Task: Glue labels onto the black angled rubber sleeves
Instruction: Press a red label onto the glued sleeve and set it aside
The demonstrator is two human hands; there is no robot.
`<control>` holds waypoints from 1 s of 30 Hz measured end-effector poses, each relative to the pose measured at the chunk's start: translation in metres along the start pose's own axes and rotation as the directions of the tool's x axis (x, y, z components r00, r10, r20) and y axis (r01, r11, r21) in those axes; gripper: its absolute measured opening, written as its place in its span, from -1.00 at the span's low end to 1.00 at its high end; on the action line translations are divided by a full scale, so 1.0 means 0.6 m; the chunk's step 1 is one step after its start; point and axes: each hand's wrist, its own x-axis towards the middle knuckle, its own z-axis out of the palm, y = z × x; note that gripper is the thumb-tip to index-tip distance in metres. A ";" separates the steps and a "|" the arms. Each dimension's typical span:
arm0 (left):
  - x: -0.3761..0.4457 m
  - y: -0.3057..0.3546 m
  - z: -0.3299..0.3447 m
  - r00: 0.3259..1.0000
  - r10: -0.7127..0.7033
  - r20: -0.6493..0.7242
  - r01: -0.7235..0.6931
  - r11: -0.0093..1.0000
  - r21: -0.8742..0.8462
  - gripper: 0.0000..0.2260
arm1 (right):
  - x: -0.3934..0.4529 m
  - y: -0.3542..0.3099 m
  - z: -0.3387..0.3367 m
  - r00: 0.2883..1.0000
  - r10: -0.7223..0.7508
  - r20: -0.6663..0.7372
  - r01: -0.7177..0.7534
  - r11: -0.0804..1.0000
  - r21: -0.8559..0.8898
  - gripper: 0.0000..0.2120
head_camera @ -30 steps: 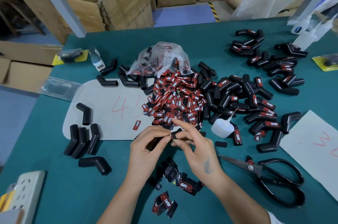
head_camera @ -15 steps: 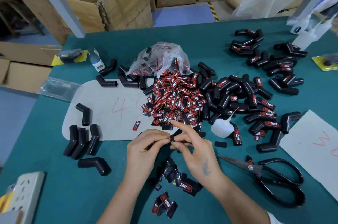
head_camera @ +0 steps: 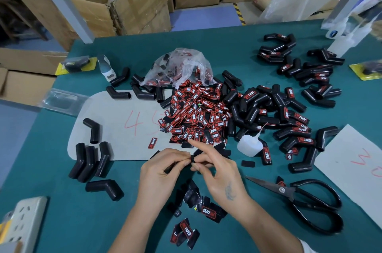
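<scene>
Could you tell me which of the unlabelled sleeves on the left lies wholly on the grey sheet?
The lone bent sleeve left of the red "4"; the other unlabelled sleeves overhang or lie off the grey sheet.

Left hand (head_camera: 163,167) and right hand (head_camera: 215,172) pinch a small label (head_camera: 193,159) above the table (head_camera: 62,201).

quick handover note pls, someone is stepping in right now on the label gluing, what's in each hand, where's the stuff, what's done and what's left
Left hand: grips a black sleeve, mostly hidden in the fingers.
Right hand: pinches a small black piece against that sleeve's end; index finger raised.
Glue bottle: lying on the mat just right of the hands, nozzle pointing up and away.
Loose labels: big pile ahead of the hands, spilling from a clear bag; a few more near the wrists.
Done: labelled sleeves heaped to the right and far right.
Left: bare sleeves on the left, more behind the grey sheet.
Scissors lie on the right.
</scene>
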 end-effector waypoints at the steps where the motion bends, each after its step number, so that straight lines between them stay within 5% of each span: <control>1: -0.001 0.000 0.000 1.000 0.005 0.000 -0.005 1.000 0.028 -0.90 | 0.000 -0.001 0.000 1.000 0.001 0.001 -0.001 1.000 -0.007 -0.38; 15: -0.005 0.013 0.003 0.971 0.239 -0.025 -0.211 0.899 0.384 -0.82 | 0.001 -0.003 0.004 1.000 0.003 -0.005 -0.003 1.000 -0.025 -0.40; 17: -0.006 0.014 0.004 0.979 0.201 -0.044 -0.176 0.929 0.326 -0.85 | 0.002 -0.002 0.003 1.000 0.003 -0.009 -0.003 1.000 0.000 -0.39; 20: 0.001 0.009 0.002 0.999 -0.012 -0.053 0.009 0.998 -0.062 -0.94 | 0.002 -0.003 0.003 0.999 0.019 -0.028 -0.016 0.994 0.104 -0.43; 23: 0.008 0.019 0.000 0.988 -0.152 -0.002 0.142 0.926 -0.351 -0.96 | 0.002 -0.005 0.002 0.997 0.066 -0.032 -0.056 0.968 0.244 -0.51; 30: 0.004 0.011 0.007 0.998 -0.049 -0.040 0.038 0.970 -0.241 -0.93 | 0.009 -0.015 -0.003 0.992 0.129 -0.005 -0.120 0.935 0.333 -0.54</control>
